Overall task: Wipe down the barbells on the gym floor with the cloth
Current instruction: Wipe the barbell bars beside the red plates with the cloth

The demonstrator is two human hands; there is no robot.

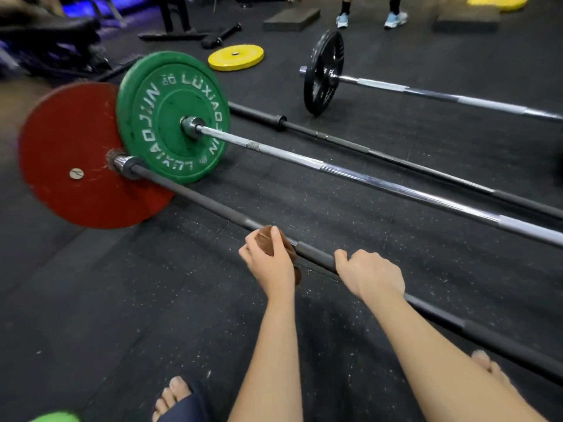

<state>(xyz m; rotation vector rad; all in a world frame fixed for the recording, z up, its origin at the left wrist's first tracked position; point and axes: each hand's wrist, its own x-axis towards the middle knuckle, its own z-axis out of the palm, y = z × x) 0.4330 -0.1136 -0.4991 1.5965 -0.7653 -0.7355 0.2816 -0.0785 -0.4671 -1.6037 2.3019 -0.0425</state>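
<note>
Head cam: L hand [269, 263] clutches brown cloth [264, 233] on matte black barbell [198, 200], R hand [370, 274] grips it; mid-wipe, chrome silver barbell [365, 177] prob. undone.

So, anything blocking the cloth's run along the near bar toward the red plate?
Nothing visible. The left hand holds the cloth on the near black bar; the shaft from there to the red plate is bare. The right hand grips the bar on the other side of the cloth.

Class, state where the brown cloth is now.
Head view, lower centre: the left hand grips the cloth on the nearest barbell, between the red plate and the right hand.
</note>
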